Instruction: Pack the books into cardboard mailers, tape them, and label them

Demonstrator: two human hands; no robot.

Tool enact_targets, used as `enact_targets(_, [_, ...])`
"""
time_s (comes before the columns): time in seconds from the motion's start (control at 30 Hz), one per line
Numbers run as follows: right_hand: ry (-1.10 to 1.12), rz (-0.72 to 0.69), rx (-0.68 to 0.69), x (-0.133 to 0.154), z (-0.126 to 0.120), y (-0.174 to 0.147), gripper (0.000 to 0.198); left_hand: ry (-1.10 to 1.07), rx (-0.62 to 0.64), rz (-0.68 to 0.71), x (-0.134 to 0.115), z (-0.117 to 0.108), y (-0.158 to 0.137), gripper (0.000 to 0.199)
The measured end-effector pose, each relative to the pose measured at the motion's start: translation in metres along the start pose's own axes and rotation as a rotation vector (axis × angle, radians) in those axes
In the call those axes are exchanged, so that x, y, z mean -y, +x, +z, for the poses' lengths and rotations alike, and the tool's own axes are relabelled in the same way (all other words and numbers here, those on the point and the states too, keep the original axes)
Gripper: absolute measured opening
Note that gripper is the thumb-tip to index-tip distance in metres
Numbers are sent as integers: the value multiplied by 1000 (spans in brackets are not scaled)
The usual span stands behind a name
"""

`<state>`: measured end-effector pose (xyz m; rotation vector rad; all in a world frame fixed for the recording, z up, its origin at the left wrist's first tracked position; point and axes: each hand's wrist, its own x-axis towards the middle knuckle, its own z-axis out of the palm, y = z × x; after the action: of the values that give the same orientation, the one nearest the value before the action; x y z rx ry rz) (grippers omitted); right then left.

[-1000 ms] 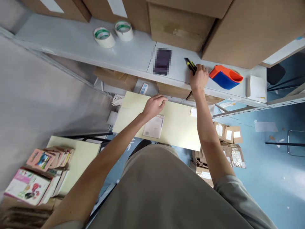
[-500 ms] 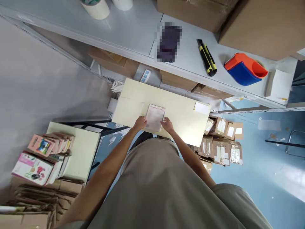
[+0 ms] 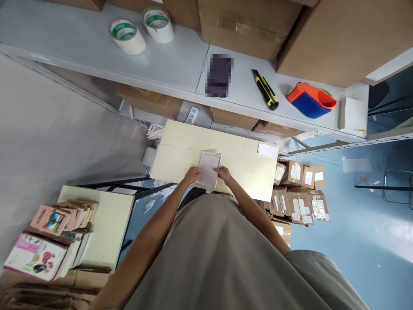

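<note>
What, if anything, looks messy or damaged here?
The blue floor looks untidy: a white sheet lies loose at the right, and white scraps are scattered beside the pale table, as if dropped. The packet in the left hand and right hand shows no clear damage.

- One left hand (image 3: 192,174) and one right hand (image 3: 224,174), so two.
- One flat packet (image 3: 208,168).
- Two tables (image 3: 247,172).
- Two loose tape rolls (image 3: 133,45).
- One cutter (image 3: 265,90).
- One tape holder (image 3: 309,102).
- One dark blurry thing (image 3: 219,76).
- One power strip (image 3: 192,115).
- One white card (image 3: 267,150) on a table.
- One paper pile (image 3: 354,114).
- Lots of boxes (image 3: 299,206), too many to count.
- Some books (image 3: 35,255), too bunched up to count.
</note>
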<state>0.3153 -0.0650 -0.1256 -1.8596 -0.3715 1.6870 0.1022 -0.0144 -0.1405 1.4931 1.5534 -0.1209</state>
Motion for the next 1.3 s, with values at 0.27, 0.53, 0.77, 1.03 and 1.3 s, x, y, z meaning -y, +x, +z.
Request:
enact_targets(0.27, [5,-76,84,15,-5,-26,35,-378,-10,-55,-22,20,-23,39])
enact_targets(0.53, [41,-273,319,80,-85,-67,41,-752,-82,31,-56,-15,-38,81])
enact_targets(0.77, [144,-466,428,125,-129,-119,57,-978,275,306,-121,-66,-80,108])
enact_targets(1.03, [223,-466,404,104,-132,-114,59,-900,213,455,-161,-69,-117,83])
enact_targets(1.3, [102,-445,-19,71,-117,-89,82,-664,-2,436,-148,-44,-93,76])
